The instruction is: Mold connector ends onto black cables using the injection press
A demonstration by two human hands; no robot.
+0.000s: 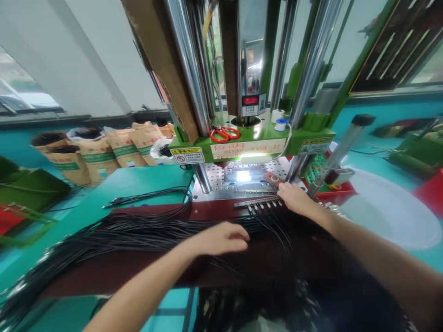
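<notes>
My left hand (221, 238) hovers over a bundle of black cables (138, 233), its bent fingers apart and nothing visible in them. My right hand (295, 198) is closed, fingertips at the right end of a metal bar (254, 201) and beside a reddish-brown piece with a round ring (273, 179). Which of the two it grips, I cannot tell. Several black cables with metal ends (265, 207) sit in a row along the bar and trail towards me. Behind the bar, a metal mould plate (245, 174) lies under the press.
A green press (204, 151) with steel columns stands ahead. Red-handled scissors (224, 134) and a blue-and-white spool (280, 124) rest on it. Paper sacks (98, 157) stand at the left. A red tray (341, 189) and a white round surface (394, 207) are at the right.
</notes>
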